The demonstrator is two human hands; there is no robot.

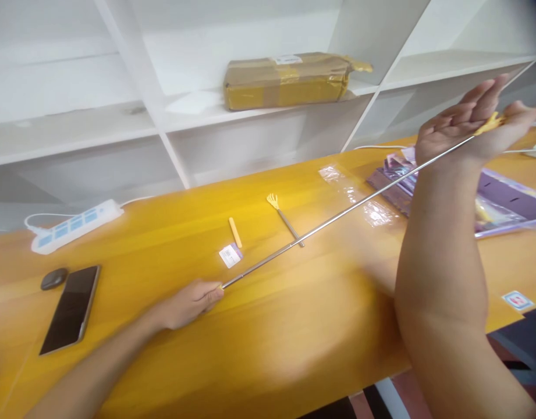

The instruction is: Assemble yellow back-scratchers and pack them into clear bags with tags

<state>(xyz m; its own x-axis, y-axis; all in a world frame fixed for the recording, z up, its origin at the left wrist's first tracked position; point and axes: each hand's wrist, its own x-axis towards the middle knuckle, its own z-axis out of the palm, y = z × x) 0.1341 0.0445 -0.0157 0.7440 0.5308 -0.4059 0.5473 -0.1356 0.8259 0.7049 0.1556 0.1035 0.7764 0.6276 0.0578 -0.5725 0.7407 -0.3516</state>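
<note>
My left hand (192, 302) is wrapped round the near end of an extended telescopic back scratcher (333, 219). Its thin metal rod slants up to the right across the view. The yellow claw (490, 124) at its far end rests against the palm of my raised right hand (462, 119), whose fingers are stretched out and not closed round it. On the table behind the rod lies a second back scratcher (287, 224), collapsed, its yellow claw pointing away. Beside that are a loose yellow handle (235, 232) and a small white label card (230, 255).
A power strip (78, 224), a black phone (71, 308) and a dark earbud-like case (53, 279) lie at left. Clear plastic wrappers (376, 212) and an open purple box (512, 195) are at right. A taped carton (289, 81) stands on the white shelf (189, 119).
</note>
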